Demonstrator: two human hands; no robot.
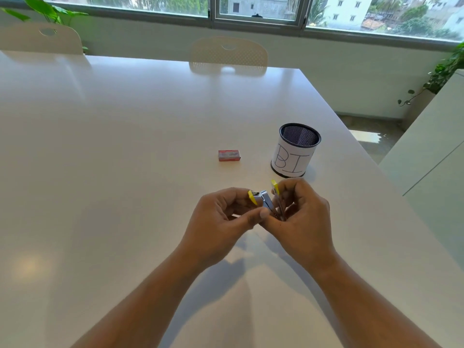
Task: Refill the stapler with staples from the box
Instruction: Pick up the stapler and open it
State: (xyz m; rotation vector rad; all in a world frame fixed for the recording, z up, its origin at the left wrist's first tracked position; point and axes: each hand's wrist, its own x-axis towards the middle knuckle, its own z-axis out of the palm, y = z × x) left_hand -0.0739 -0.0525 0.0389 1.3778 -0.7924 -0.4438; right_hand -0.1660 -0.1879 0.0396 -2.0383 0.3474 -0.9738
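Observation:
A small yellow and metal stapler (266,202) is held above the white table (125,146), swung open so its two yellow halves stand apart. My left hand (221,217) pinches the lower yellow half and the metal channel. My right hand (301,212) grips the upper yellow half. A small red staple box (229,155) lies closed on the table, a short way beyond the hands and apart from them. Whether staples sit in the channel cannot be made out.
A black mesh cup (295,150) wrapped in white paper marked "BI" stands just beyond my right hand. Two pale chairs (228,56) face the far table edge. The table's right edge runs close by, with a white cabinet (431,151) past it.

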